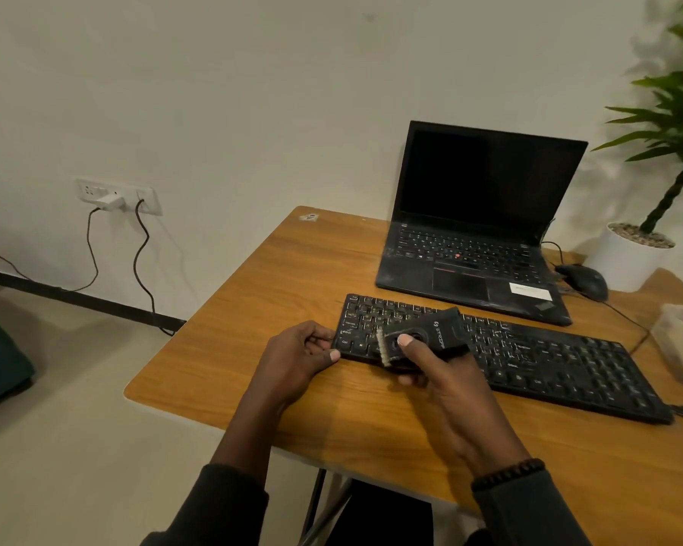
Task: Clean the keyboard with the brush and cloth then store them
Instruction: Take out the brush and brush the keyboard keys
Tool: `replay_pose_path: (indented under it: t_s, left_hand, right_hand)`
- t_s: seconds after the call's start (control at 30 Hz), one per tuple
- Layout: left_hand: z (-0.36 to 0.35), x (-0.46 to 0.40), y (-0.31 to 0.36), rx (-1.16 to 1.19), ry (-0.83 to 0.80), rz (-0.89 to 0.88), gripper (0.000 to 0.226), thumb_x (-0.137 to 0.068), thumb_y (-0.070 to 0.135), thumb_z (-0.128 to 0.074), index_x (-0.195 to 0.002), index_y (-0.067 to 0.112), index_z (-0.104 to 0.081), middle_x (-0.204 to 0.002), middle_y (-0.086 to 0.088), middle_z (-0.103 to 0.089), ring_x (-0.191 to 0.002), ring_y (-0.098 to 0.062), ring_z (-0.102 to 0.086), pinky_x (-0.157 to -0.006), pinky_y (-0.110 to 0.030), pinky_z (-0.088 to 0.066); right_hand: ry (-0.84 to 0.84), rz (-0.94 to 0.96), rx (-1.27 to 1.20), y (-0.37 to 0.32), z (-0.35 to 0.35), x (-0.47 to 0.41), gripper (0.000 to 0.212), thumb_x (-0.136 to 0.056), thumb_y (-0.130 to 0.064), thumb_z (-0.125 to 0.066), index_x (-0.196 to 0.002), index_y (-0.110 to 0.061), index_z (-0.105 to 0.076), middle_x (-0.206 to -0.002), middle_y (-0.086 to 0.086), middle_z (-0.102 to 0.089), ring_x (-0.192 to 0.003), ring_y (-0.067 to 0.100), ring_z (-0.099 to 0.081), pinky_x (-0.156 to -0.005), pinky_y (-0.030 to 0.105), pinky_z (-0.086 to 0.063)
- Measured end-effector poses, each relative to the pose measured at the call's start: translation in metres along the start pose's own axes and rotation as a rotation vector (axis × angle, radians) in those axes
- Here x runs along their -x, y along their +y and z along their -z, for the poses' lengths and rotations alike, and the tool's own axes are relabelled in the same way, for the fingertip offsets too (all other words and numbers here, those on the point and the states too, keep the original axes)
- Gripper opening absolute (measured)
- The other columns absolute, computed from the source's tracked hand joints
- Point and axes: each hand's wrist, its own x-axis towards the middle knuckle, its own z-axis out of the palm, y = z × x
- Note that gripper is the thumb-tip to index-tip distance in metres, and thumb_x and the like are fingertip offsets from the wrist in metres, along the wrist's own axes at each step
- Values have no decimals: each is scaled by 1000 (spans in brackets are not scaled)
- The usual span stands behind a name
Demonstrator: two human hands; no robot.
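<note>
Black brush (422,340) gripped in right hand (450,388) fingers (405,340) over keyboard (529,356).

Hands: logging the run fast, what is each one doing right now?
Left hand: grips the left end of the keyboard.
Right hand: holds the brush, thumb on top.

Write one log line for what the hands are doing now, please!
right hand: holds brush over keyboard | left hand: grips keyboard's left end | cloth: not seen
</note>
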Motion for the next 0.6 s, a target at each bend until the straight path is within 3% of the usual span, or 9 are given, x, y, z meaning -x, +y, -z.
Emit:
replay_pose_path:
  t_s: [0.07,0.13,0.27,0.43,0.53,0.6]
  left_hand:
    - [0,0,1,-2,3,-4,22,-81,8,-78,-99,16,-70,-90,-2,-65,-75,-7,-56,-68,-16,-46]
    - [0,1,2,4,5,-7,22,-81,7,-78,-100,16,-70,-89,-1,-65,-74,-6,-56,-66,-14,-46]
    - [0,1,1,-1,2,-10,22,-81,8,-78,-101,15,-70,-89,-1,-65,-74,-5,-56,-67,-14,-47]
    - [0,1,1,2,-3,-12,22,-82,8,-78,-101,14,-70,-90,-2,-66,-76,-8,-57,-69,-17,-47]
    - [0,1,1,-10,1,-14,22,-82,9,-77,-102,16,-70,-94,-5,-68,-78,-9,-59,-69,-16,-48]
    - [0,2,2,-24,-3,-21,22,-82,10,-77,-102,16,-70,-96,-8,-68,-78,-9,-59,-68,-16,-47]
  right_hand:
    - [-7,8,-37,0,2,1,26,-84,-20,-70,-110,-15,-64,-102,10,-72,-82,23,-68,-68,41,-54]
    - [21,0,-99,1,1,2,33,-83,-20,-70,-114,-12,-60,-104,13,-71,-77,19,-68,-58,33,-53]
    - [202,-40,-251,2,4,0,56,-77,-20,-74,-125,-13,-46,-106,14,-69,-74,18,-67,-43,21,-47]
    - [296,-96,-404,4,7,2,45,-90,-24,-64,-124,1,-49,-97,18,-67,-58,16,-62,-40,20,-47]
    - [255,-141,-468,0,5,4,32,-92,-19,-60,-113,3,-52,-94,19,-64,-60,18,-58,-40,19,-46]
    - [224,-156,-478,-3,4,4,41,-90,-16,-62,-122,5,-49,-101,22,-65,-64,19,-60,-41,19,-45]
